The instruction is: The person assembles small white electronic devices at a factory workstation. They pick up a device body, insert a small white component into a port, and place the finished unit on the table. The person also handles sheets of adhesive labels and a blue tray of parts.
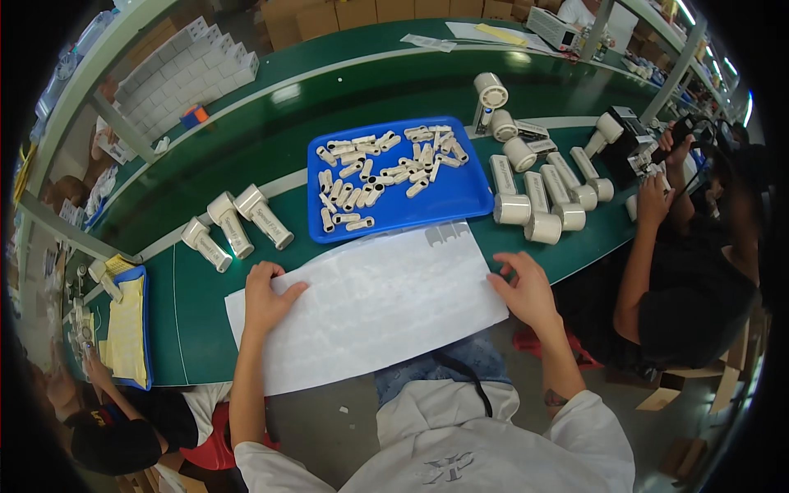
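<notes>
Bare left hand [271, 297]: at the left side of a large white paper sheet [370, 304], thumb spread inward.
Bare right hand [526, 292]: by the sheet's right edge, fingers loosely curved.
Rectangular blue plastic tray [456, 195]: just beyond, strewn with small cream tubular parts [353, 157].
Cream drum-headed devices [233, 230]: three on the left, more at right.

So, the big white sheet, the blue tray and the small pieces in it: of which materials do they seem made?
White sheet: probably matte paper or thin film, judging by soft waviness. Blue tray: likely smooth moulded plastic, with even colour and rounded corners. Small pieces: perhaps plastic, by their pale, rounded, repeated shapes; finish unclear.
</notes>
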The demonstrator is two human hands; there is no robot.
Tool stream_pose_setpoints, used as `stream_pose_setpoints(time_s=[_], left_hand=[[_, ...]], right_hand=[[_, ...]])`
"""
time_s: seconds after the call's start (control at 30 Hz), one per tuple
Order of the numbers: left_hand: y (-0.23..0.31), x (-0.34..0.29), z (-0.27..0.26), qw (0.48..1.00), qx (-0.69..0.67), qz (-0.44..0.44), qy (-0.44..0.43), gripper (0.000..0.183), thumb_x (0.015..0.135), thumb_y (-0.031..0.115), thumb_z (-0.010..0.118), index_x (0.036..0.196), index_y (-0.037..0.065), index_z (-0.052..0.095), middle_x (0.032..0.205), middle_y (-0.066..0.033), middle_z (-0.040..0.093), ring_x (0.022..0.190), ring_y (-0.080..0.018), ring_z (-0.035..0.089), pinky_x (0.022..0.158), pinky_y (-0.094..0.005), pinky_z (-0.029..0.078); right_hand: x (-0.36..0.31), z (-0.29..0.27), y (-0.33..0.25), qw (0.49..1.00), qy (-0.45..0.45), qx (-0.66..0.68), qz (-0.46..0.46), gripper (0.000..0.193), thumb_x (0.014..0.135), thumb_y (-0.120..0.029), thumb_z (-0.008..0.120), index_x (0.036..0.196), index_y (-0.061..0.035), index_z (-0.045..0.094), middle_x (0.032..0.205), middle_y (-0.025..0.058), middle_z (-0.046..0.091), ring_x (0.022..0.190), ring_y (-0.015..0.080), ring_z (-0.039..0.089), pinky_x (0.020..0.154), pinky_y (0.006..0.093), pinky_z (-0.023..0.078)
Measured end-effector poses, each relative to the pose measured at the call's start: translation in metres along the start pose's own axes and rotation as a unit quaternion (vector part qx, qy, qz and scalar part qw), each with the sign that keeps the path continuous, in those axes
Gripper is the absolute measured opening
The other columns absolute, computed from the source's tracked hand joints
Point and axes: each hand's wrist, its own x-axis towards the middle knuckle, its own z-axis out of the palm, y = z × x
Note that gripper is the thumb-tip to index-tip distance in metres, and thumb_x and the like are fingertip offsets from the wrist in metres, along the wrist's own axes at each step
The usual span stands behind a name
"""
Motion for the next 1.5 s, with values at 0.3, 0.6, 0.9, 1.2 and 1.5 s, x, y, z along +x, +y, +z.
stream_pose_setpoints(time_s=[0.3, 0.6, 0.9, 1.2, 1.5], left_hand=[[-0.009, -0.001, 0.002, 0.996, -0.086, 0.014, 0.016, 0.041, 0.065, 0.023, 0.086, 0.082, 0.003, 0.054, 0.081, -0.0088, 0.055, 0.077, -0.0242, 0.051, 0.070, -0.0337, 0.043], [0.001, 0.000, -0.012, 0.996, -0.037, -0.066, -0.035, 0.045, 0.065, 0.034, 0.087, 0.081, 0.003, 0.057, 0.080, -0.0124, 0.062, 0.076, -0.0300, 0.058, 0.069, -0.0381, 0.046], [0.022, 0.018, -0.003, 0.993, -0.086, -0.043, -0.064, 0.047, 0.061, 0.035, 0.089, 0.077, 0.002, 0.061, 0.074, -0.0134, 0.065, 0.065, -0.0282, 0.059, 0.061, -0.0364, 0.047], [0.028, 0.035, 0.013, 0.993, -0.109, 0.022, -0.048, 0.048, 0.059, 0.037, 0.089, 0.078, 0.001, 0.063, 0.076, -0.0145, 0.066, 0.069, -0.0301, 0.062, 0.063, -0.0372, 0.047], [0.024, 0.025, -0.002, 0.992, -0.044, -0.097, -0.067, 0.046, 0.059, 0.031, 0.090, 0.080, 0.000, 0.062, 0.079, -0.0140, 0.066, 0.072, -0.0276, 0.060, 0.066, -0.0360, 0.047]], right_hand=[[0.119, 0.058, -0.034, 0.918, -0.050, -0.227, -0.322, 0.037, 0.077, -0.005, 0.066, 0.113, -0.0039, 0.062, 0.101, 0.0112, 0.059, 0.096, 0.0301, 0.057, 0.082, 0.0413, 0.049], [0.127, 0.062, -0.038, 0.907, 0.050, -0.106, -0.404, 0.022, 0.078, 0.005, 0.062, 0.099, -0.0004, 0.066, 0.090, 0.0121, 0.060, 0.084, 0.0305, 0.058, 0.074, 0.0400, 0.049], [0.126, 0.042, -0.041, 0.907, 0.042, -0.058, -0.414, 0.021, 0.078, 0.005, 0.063, 0.099, 0.0006, 0.066, 0.089, 0.0113, 0.062, 0.082, 0.0294, 0.060, 0.072, 0.0387, 0.050], [0.124, 0.033, -0.050, 0.920, 0.034, -0.033, -0.388, 0.020, 0.078, 0.004, 0.064, 0.098, 0.0004, 0.067, 0.088, 0.0119, 0.062, 0.081, 0.0303, 0.061, 0.071, 0.0398, 0.050], [0.116, 0.045, -0.052, 0.898, 0.033, -0.048, -0.435, 0.024, 0.075, 0.004, 0.065, 0.098, -0.0019, 0.068, 0.087, 0.0102, 0.063, 0.081, 0.0282, 0.061, 0.073, 0.0383, 0.049]])
